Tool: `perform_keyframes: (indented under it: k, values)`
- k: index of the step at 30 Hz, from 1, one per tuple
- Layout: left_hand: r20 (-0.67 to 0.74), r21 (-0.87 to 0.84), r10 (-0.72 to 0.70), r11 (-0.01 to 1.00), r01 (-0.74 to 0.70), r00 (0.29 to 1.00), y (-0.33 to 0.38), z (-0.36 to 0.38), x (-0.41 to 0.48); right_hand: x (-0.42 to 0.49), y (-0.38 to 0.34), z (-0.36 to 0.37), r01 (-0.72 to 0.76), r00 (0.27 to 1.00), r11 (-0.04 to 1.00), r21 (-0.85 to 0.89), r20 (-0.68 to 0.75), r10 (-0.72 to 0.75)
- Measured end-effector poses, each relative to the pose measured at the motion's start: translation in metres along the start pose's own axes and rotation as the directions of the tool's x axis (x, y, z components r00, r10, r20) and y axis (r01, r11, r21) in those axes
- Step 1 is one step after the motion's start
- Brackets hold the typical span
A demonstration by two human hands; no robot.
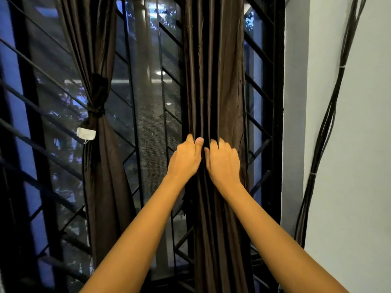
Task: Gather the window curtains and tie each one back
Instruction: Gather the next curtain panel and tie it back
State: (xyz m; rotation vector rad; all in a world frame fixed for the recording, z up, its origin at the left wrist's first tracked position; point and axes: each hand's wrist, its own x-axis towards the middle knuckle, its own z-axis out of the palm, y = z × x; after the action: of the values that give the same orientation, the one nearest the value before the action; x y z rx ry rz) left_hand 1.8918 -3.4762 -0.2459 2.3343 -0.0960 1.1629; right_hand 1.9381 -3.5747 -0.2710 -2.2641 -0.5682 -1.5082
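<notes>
A dark brown curtain (213, 77) hangs in folds at the right side of the window. My left hand (186, 158) grips its folds from the left, thumb up against the cloth. My right hand (223, 160) grips the folds right beside it, fingers curled into the fabric. Both hands sit at mid height, nearly touching. A second brown curtain (101, 157) hangs at the left, cinched at its waist by a dark tie-back (96, 109) with a white tag (86, 133) below it.
Behind the curtains is a black metal window grille (148, 115) with mesh and glass. A white wall (359, 144) stands at the right, with a bundle of black cables (323, 132) running down it.
</notes>
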Motion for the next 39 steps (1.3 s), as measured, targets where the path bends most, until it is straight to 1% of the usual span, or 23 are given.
perform_keyframes:
  k: [2,7,10,13,16,18,21,23,25,28,33,37,39]
  values:
    - [0.008,0.006,0.006,1.000,-0.006,1.000,-0.004,0.002,-0.005,-0.010,0.001,0.004,-0.016,1.000,1.000,0.002,0.027,0.016]
    - [-0.005,-0.028,0.013,1.000,-0.014,1.000,-0.011,0.014,-0.017,-0.036,0.008,0.012,-0.039,0.996,0.993,0.108,0.084,0.030]
    - [0.008,-0.044,-0.005,0.999,0.005,1.000,-0.015,0.022,-0.030,-0.052,0.010,0.015,-0.043,0.994,0.997,0.066,0.105,0.036]
    - [0.014,-0.029,0.011,1.000,-0.011,1.000,-0.017,0.028,-0.040,-0.067,0.009,0.018,-0.052,0.990,0.998,0.034,0.133,0.047]
    - [0.023,0.037,0.010,0.999,-0.011,1.000,-0.024,0.036,-0.047,-0.077,0.008,0.024,-0.061,0.988,0.998,0.034,0.141,0.055]
    - [0.010,0.062,-0.006,0.998,0.005,1.000,-0.031,0.041,-0.053,-0.084,0.010,0.027,-0.101,0.987,0.994,0.052,0.131,0.094]
    - [-0.039,-0.022,-0.082,0.997,0.081,0.996,-0.041,0.048,-0.056,-0.095,0.007,0.028,-0.189,0.978,0.977,0.101,0.109,0.178]
    - [0.010,-0.058,-0.107,0.992,0.108,0.994,-0.040,0.054,-0.057,-0.102,0.000,0.031,-0.193,0.975,0.976,0.103,0.129,0.179]
    - [0.070,-0.083,-0.091,0.992,0.096,0.993,-0.038,0.063,-0.058,-0.107,-0.006,0.037,-0.196,0.969,0.972,0.132,0.177,0.171]
    - [0.088,-0.143,-0.063,0.987,0.076,0.994,-0.036,0.069,-0.061,-0.108,-0.008,0.041,-0.238,0.943,0.952,0.190,0.278,0.181]
    - [0.158,-0.210,0.000,0.977,0.034,0.987,-0.040,0.064,-0.062,-0.115,-0.006,0.043,-0.228,0.936,0.950,0.212,0.318,0.154]
    - [0.231,-0.360,-0.010,0.928,0.095,0.973,-0.043,0.064,-0.064,-0.121,-0.004,0.047,-0.229,0.925,0.944,0.238,0.356,0.135]
    - [0.241,-0.409,-0.021,0.904,0.122,0.970,-0.045,0.066,-0.066,-0.121,-0.003,0.048,-0.237,0.920,0.934,0.266,0.372,0.127]
